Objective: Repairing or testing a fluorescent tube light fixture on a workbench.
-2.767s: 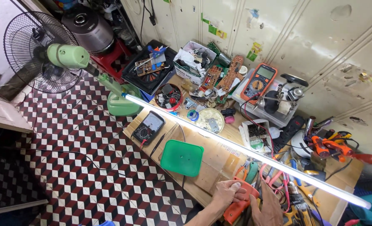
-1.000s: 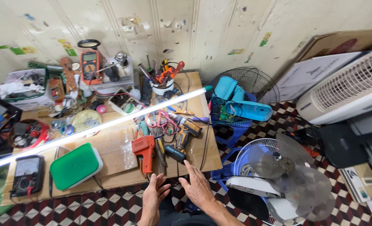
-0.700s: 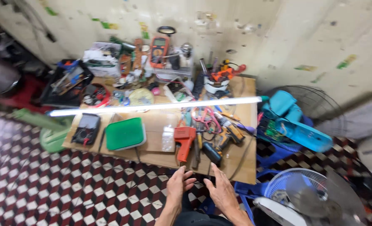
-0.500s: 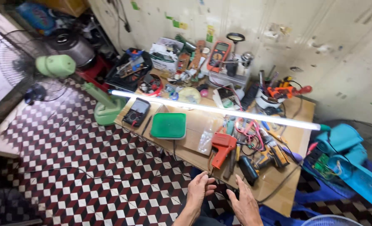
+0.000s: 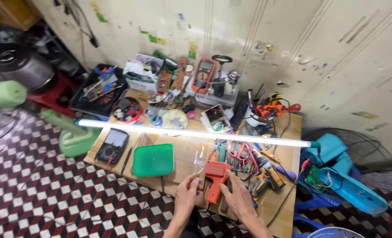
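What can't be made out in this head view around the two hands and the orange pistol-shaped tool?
- Left hand: whether its fingertips touch the clear plastic bag is too small to tell.
- Right hand: it covers the wooden table beneath, so anything under the palm is hidden.
- Orange pistol-shaped tool: its grip end is partly hidden between the hands.
- Both forearms: cut off by the bottom edge.
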